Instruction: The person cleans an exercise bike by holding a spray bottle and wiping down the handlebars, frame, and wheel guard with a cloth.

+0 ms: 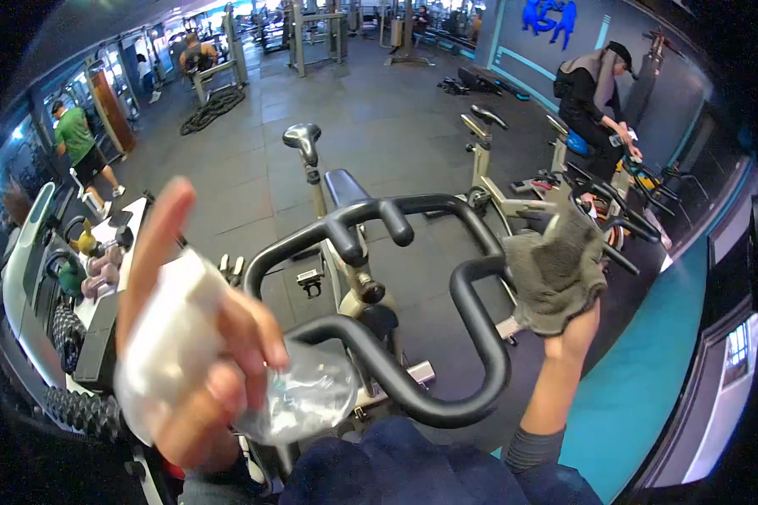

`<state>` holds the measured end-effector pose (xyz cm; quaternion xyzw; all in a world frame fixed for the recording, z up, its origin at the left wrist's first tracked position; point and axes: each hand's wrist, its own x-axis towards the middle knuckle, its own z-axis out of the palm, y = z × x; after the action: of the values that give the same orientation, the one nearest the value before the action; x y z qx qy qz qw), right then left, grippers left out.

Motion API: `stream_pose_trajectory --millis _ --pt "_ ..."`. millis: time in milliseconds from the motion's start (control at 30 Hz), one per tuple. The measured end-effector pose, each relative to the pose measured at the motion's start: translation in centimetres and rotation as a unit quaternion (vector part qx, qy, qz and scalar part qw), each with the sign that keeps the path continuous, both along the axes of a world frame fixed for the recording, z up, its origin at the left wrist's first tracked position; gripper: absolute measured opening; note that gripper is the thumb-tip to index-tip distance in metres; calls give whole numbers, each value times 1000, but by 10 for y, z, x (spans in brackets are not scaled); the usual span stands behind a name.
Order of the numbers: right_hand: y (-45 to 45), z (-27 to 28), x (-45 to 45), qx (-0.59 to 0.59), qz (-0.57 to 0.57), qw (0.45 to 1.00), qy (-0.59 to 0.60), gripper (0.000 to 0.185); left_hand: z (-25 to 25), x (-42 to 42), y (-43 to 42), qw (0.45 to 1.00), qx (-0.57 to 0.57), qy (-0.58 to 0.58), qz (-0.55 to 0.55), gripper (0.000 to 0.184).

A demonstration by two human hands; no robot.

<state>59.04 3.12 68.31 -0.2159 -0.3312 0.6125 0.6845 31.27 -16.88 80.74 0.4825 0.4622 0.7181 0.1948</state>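
1. While one plastic container [307, 391] is held up at the left, one grey cloth [554, 273] is held up at the right; both sit nearer the wearer than the open floor [269, 198].
2. Left hand [219, 366]: index finger raised and apart, the other fingers bent against the container. Motion blur noted; whether its whitish and clear portions form one piece cannot be determined.
3. Right hand [573, 328]: covered by the cloth to the wrist. Finger position cannot be determined.
4. One black handlebar [476, 337] stands between the hands, with two short grips [369, 234] at its far side. The cloth's left edge overlaps the handlebar's right side in view; contact cannot be confirmed.
5. One saddle [301, 135] is visible beyond the handlebar, and a second saddle [488, 115] farther right.
6. Left side: one table [132, 257] bears one yellow kettlebell [85, 241], one green kettlebell [70, 276] and pink dumbbells [101, 271], their count unclear.
7. One person in green [76, 135] is at the far left; one person in black [585, 97] sits at the right.
8. Clearance: open floor extends past the first saddle, bounded leftward by one rope coil [214, 111]. At right, a teal strip [648, 358] borders the dark flooring.
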Motion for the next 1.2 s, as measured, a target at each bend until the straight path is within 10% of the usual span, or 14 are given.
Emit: stream_pose_trajectory --millis 267,300,467,567,700,1200 --pt "-47 2 64 183 106 972 100 47 -81 12 -5 954 -188 32 -232 57" --pt "-60 10 51 77 -93 990 70 49 -90 14 -3 953 -195 44 -229 56" --pt "-90 9 36 171 -239 956 -7 56 -121 3 8 965 -157 100 -184 50" --pt "-103 3 26 243 -368 848 -295 61 -127 2 11 969 -140 133 -157 50" --pt "-114 34 -26 398 -18 645 -653 29 -134 -2 14 970 -120 174 -117 53" --pt "-113 26 -34 395 -44 648 -649 16 -134 -5 10 962 -195 -35 -188 65"
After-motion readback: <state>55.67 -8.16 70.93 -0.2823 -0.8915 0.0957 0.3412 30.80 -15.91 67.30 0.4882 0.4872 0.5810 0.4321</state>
